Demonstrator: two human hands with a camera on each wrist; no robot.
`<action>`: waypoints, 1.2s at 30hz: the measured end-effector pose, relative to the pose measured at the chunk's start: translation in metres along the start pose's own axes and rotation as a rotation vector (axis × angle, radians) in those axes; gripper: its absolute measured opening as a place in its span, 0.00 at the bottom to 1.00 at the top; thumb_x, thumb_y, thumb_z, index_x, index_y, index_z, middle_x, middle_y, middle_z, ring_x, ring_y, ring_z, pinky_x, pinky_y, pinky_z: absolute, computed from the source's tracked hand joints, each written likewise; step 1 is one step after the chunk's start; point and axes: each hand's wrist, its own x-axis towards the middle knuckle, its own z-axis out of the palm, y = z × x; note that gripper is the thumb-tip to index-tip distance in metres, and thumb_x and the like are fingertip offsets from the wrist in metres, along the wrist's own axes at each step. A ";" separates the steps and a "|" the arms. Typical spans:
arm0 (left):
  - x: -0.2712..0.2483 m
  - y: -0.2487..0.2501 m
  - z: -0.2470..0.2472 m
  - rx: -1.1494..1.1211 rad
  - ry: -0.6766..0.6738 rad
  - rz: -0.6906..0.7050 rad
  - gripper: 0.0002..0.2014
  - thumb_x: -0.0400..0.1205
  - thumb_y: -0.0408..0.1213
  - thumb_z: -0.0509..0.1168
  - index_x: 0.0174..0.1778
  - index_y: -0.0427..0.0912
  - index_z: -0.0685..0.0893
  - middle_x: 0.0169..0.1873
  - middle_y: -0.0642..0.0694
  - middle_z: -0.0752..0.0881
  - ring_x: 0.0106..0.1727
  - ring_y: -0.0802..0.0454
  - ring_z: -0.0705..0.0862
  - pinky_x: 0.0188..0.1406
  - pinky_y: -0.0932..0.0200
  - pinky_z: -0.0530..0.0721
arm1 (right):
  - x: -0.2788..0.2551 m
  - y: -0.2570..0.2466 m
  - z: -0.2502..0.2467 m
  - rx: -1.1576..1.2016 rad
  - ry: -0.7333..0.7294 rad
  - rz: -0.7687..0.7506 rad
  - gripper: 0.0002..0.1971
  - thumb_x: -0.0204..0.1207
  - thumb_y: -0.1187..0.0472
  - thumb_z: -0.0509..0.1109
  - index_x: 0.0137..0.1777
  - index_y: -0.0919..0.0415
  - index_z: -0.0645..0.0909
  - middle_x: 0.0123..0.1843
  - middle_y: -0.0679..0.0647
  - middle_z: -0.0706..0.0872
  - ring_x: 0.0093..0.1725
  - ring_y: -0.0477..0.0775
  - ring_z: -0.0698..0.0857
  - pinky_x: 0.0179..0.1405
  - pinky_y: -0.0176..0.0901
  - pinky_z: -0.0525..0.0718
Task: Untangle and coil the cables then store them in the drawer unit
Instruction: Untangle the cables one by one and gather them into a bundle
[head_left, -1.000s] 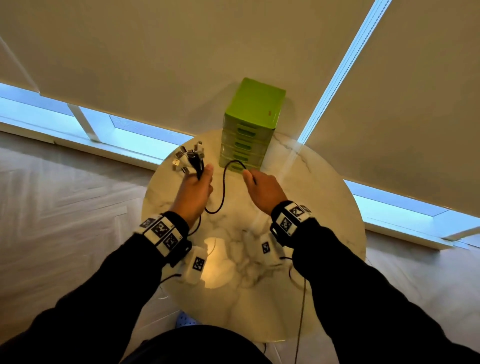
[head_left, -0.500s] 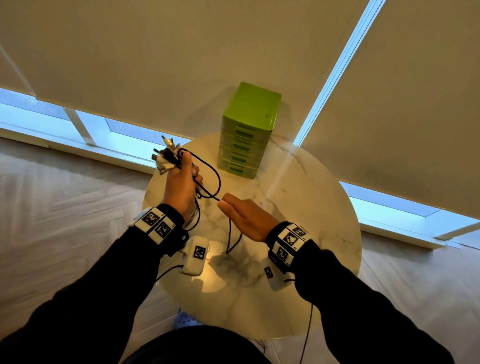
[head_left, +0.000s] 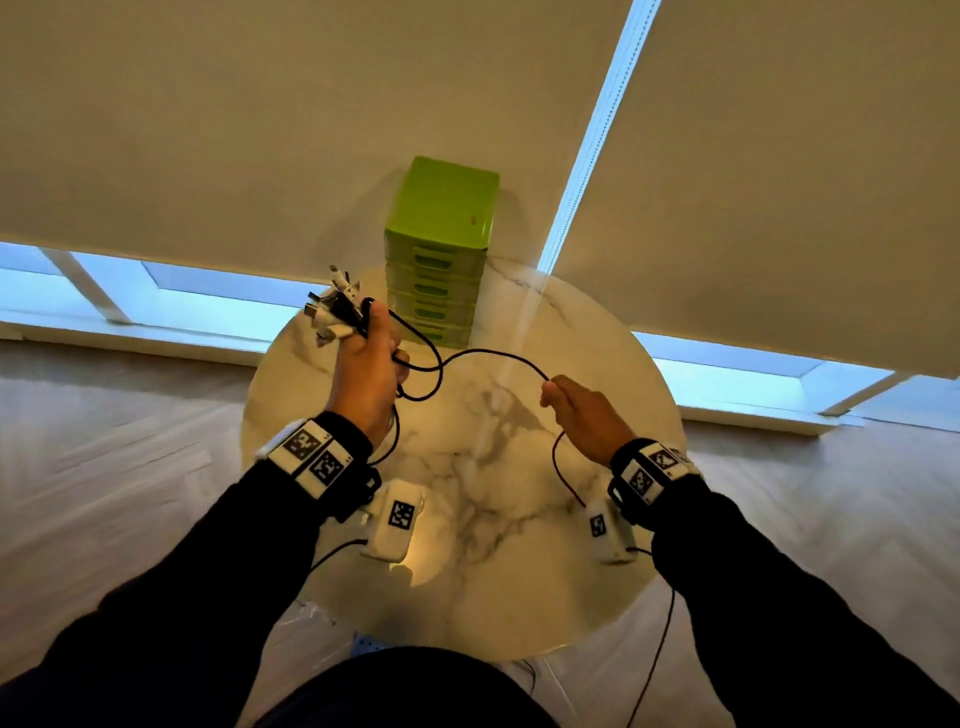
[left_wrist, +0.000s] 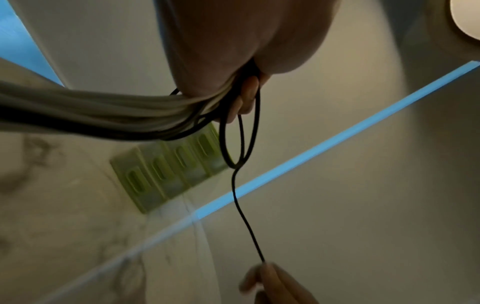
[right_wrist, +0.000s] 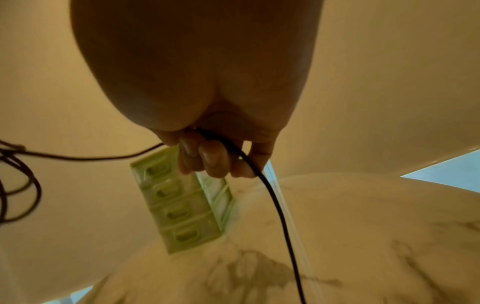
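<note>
My left hand (head_left: 371, 358) grips a bundle of black and white cables (head_left: 337, 306) above the table's left side, with the plugs sticking out past the thumb. In the left wrist view the bundle (left_wrist: 103, 111) passes through the curled fingers (left_wrist: 246, 96). One black cable (head_left: 493, 356) loops out of that fist and runs right to my right hand (head_left: 576, 410), which holds it in curled fingers (right_wrist: 207, 158). Its free length (right_wrist: 280, 216) hangs below the right hand. The green drawer unit (head_left: 441, 249) stands at the far edge of the table, all drawers closed.
The round marble table (head_left: 493, 545) stands against a blind-covered window. Wrist camera packs (head_left: 397, 517) hang under both wrists, with thin wires (head_left: 654, 660) trailing off the table's near edge. Wooden floor surrounds the table.
My right hand has swung out to the right, drawing the black cable into a long span away from the bundle. The left hand has held the bundle in about the same place.
</note>
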 end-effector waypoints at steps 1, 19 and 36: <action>-0.004 -0.005 0.013 0.000 -0.040 -0.016 0.14 0.92 0.48 0.55 0.40 0.51 0.69 0.26 0.55 0.67 0.25 0.59 0.65 0.23 0.66 0.62 | -0.003 0.006 -0.007 0.018 0.047 0.014 0.17 0.91 0.47 0.52 0.53 0.54 0.80 0.34 0.52 0.81 0.39 0.64 0.82 0.46 0.54 0.80; -0.095 -0.085 0.164 0.056 -0.597 -0.431 0.15 0.85 0.26 0.52 0.33 0.44 0.70 0.25 0.51 0.73 0.26 0.55 0.68 0.23 0.64 0.66 | -0.171 0.115 -0.034 0.198 -0.078 0.494 0.11 0.82 0.59 0.65 0.61 0.46 0.79 0.46 0.53 0.90 0.46 0.51 0.90 0.52 0.45 0.86; -0.077 -0.128 0.186 0.184 -0.703 -0.389 0.15 0.92 0.38 0.56 0.38 0.46 0.70 0.28 0.53 0.72 0.24 0.58 0.67 0.28 0.60 0.65 | -0.203 0.137 -0.057 0.170 0.425 0.649 0.20 0.90 0.44 0.53 0.39 0.53 0.71 0.35 0.49 0.80 0.37 0.53 0.78 0.42 0.48 0.74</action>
